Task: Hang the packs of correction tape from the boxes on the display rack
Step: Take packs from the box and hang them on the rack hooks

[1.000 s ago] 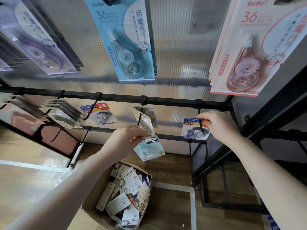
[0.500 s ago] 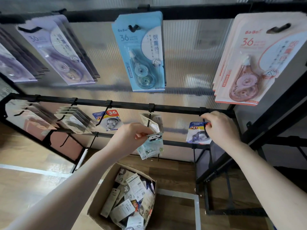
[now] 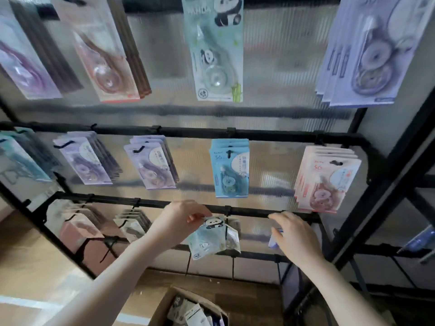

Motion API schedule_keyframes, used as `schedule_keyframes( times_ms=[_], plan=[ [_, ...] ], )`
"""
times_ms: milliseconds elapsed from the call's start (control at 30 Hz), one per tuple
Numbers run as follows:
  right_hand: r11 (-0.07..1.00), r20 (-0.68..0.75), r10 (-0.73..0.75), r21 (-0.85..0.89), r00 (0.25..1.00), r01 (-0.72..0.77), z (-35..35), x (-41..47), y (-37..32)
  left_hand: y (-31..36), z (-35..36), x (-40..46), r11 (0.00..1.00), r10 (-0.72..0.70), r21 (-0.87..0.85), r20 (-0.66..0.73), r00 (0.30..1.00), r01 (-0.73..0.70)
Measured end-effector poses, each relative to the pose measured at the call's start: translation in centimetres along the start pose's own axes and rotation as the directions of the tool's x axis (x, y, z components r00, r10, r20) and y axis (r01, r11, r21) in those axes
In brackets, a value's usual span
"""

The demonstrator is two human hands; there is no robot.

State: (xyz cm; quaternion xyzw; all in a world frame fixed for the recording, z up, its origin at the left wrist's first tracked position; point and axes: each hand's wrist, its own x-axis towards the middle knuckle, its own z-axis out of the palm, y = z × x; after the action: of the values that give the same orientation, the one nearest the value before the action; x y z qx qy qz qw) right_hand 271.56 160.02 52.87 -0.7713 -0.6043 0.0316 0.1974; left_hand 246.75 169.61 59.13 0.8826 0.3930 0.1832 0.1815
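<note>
My left hand [image 3: 182,220] pinches the top of a pale blue panda pack of correction tape [image 3: 207,238], just below the lowest black rail [image 3: 249,211] of the display rack. Right behind it a similar pack [image 3: 233,238] hangs from a hook. My right hand [image 3: 295,234] reaches to the same rail farther right and covers most of a blue-and-white pack [image 3: 274,241]; its fingers look spread, and whether they grip the pack is hidden. The cardboard box [image 3: 164,307] with several loose packs stands on the floor below.
Rows of hanging packs fill the rack above: blue packs [image 3: 229,170], pink packs [image 3: 326,182], purple packs [image 3: 153,163] and a tall panda pack [image 3: 215,50]. Black frame posts [image 3: 381,184] run down the right side. Wooden floor lies at the lower left.
The view has tilted up, so higher rows of the rack show and the box has dropped to the bottom edge. My left hand has brought the panda pack closer to the rail's hook.
</note>
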Motion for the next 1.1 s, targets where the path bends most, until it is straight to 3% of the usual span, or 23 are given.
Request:
schedule_keyframes(
  times_ms=[200, 567, 800, 1100],
  plan=[
    [0.999, -0.047, 0.033, -0.021, 0.998, -0.034, -5.7, 0.2, -5.3, 0.2, -7.6, 0.0, 0.993, 0.104, -0.044, -0.094, 0.99, -0.109],
    [0.995, -0.188, 0.054, -0.07, 0.981, -0.069, -13.3, 0.5, -13.3, 2.9, -18.1, 1.3, 0.941, 0.337, 0.007, -0.071, 0.939, -0.337],
    [0.997, -0.251, 0.007, -0.076, 0.968, -0.027, -16.3, 1.1, -14.1, 7.5, -23.1, 3.9, 0.921, 0.337, -0.134, -0.198, 0.92, -0.366],
    [0.984, -0.27, -0.026, -0.179, 0.962, -0.024, -19.3, 4.1, -11.1, 11.8, -26.9, 9.0, 0.915, 0.268, -0.187, -0.382, 0.884, -0.358]
  ],
)
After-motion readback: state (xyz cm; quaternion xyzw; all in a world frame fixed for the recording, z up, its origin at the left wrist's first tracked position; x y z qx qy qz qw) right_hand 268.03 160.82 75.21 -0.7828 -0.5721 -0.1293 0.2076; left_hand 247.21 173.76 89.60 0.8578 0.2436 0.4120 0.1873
